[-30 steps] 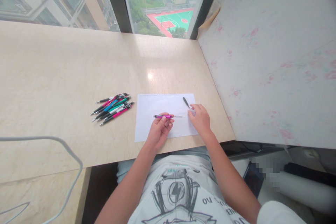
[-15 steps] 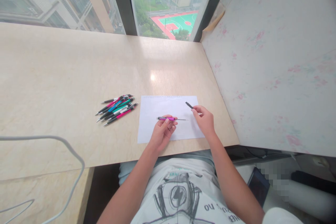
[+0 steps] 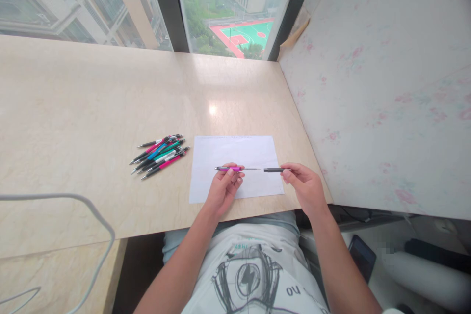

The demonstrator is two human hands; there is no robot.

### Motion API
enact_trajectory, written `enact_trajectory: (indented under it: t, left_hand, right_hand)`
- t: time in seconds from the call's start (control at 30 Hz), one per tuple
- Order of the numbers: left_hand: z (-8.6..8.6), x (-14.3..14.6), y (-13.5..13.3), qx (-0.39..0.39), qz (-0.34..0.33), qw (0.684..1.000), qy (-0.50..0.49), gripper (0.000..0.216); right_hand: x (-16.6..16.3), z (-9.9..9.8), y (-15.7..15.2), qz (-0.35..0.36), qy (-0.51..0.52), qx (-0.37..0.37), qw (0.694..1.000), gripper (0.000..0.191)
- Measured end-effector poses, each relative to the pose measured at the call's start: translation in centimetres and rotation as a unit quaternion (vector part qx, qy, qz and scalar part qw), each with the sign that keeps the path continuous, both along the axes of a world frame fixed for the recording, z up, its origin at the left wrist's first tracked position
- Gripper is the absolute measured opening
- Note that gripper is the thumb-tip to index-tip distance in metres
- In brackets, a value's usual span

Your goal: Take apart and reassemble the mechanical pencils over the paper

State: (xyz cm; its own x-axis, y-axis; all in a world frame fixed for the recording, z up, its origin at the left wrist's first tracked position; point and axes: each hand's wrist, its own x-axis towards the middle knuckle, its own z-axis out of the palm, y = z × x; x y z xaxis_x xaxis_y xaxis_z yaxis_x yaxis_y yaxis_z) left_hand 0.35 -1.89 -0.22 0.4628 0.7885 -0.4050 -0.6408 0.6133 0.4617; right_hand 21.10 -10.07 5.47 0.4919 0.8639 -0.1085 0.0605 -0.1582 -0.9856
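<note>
My left hand (image 3: 224, 187) pinches a pink pen body (image 3: 228, 169) whose thin refill sticks out to the right. My right hand (image 3: 305, 186) pinches a short black pen tip piece (image 3: 273, 170), held level and in line with the refill, its end close to the refill's point. Both hands hover just above a white sheet of paper (image 3: 235, 154) on the beige tabletop (image 3: 91, 108).
A pile of several pens (image 3: 159, 155), pink, blue, green and black, lies left of the paper. A grey cable (image 3: 91, 211) loops over the near left of the table. A pale patterned wall (image 3: 375, 83) bounds the right side; windows stand behind.
My right hand picked the black piece up off the paper, turned it level and brought it in line with the refill. My left hand stayed put with the pink pen.
</note>
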Motion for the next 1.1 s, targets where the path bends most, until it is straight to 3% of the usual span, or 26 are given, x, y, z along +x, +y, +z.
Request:
enact_trajectory:
  t: [0.63,1.1]
  left_hand:
    - [0.2,0.0,0.0,0.003,0.003,1.000,0.000,0.029]
    - [0.2,0.0,-0.2,0.030,-0.024,0.999,0.027,0.027]
  right_hand:
    - [-1.0,0.4,0.0,0.040,-0.185,0.041,0.981,0.014]
    - [-3.4,0.0,1.1,0.103,-0.191,0.041,0.975,0.012]
